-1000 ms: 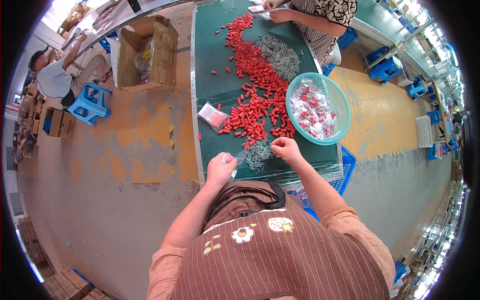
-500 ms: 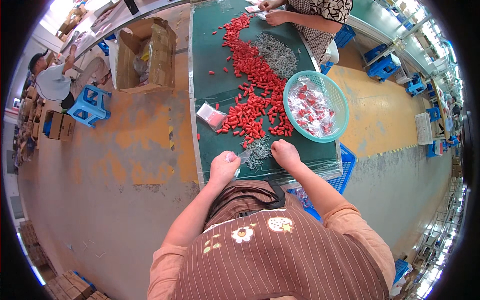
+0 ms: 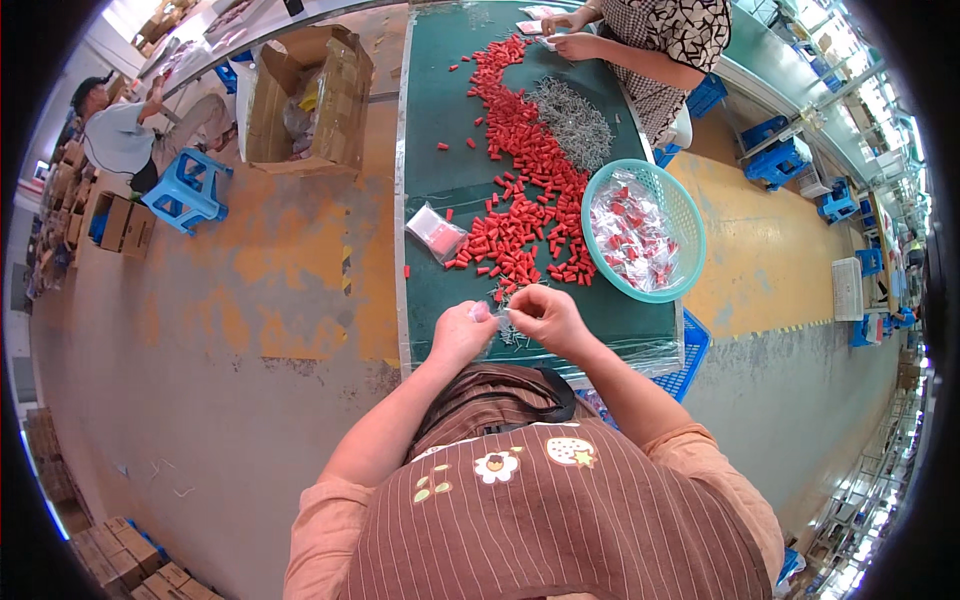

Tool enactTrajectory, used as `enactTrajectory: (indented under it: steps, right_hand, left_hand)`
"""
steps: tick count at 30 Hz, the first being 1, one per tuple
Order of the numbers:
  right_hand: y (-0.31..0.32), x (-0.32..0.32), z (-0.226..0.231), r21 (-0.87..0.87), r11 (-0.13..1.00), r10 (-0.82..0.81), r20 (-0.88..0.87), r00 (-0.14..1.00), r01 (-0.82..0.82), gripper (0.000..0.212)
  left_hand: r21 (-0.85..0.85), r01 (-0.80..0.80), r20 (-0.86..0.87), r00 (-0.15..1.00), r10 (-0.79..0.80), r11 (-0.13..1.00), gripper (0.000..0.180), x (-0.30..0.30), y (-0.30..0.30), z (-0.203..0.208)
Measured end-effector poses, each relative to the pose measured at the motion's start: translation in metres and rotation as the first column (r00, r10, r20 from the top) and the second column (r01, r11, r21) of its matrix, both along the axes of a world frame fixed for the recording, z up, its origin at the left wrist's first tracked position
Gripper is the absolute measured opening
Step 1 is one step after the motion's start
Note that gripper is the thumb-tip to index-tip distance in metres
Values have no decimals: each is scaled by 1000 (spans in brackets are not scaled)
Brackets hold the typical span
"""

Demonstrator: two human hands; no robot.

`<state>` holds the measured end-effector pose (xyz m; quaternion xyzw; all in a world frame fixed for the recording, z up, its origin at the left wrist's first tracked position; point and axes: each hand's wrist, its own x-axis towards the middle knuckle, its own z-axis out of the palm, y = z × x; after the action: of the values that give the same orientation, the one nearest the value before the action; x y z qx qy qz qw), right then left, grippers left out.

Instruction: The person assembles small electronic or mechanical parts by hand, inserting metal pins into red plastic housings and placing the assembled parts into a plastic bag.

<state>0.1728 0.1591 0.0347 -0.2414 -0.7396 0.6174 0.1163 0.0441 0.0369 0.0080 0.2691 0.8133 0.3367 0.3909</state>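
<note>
My left hand [image 3: 463, 334] is closed on a small clear plastic bag [image 3: 499, 319] at the near end of the green table. Against the bag's edge, my right hand [image 3: 550, 317] pinches thumb and fingers together; what they hold, if anything, is too small to make out. Partly hidden under both hands lies a small heap of grey screws [image 3: 514, 338]. Just beyond spreads a long pile of short red plastic caps [image 3: 515, 240]. A packet of flat clear bags [image 3: 435, 232] rests to the left of the caps.
A teal basket [image 3: 697, 228] of filled bags stands at the table's right edge. A larger screw pile [image 3: 572, 122] lies farther back, near a co-worker's hands [image 3: 572, 38]. A blue crate [image 3: 690, 358] sits below the table [image 3: 428, 150]. An open carton [image 3: 345, 110] is left.
My right hand has moved left from beside the small screw heap to the bag in my left hand. The whole view has shifted slightly.
</note>
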Motion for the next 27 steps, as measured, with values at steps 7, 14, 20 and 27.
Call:
enactTrajectory:
  steps: [7,14,20,27]
  right_hand:
    - [-5,-2,6,489,868,122,-57,991,-79,11]
    - [2,3,11,464,874,200,-76,977,-143,15]
    - [16,5,17,302,951,71,-17,997,-62,14]
    - [25,-35,-8,363,930,63,6,998,-61,13]
  left_hand:
    - [133,-39,190,982,13,990,13,1,0,-8]
    - [70,-26,93,995,20,997,15,3,1,-4]
    - [44,-21,-42,999,23,999,14,1,6,0]
    - [110,-365,343,887,309,924,4,-20,-23,-5]
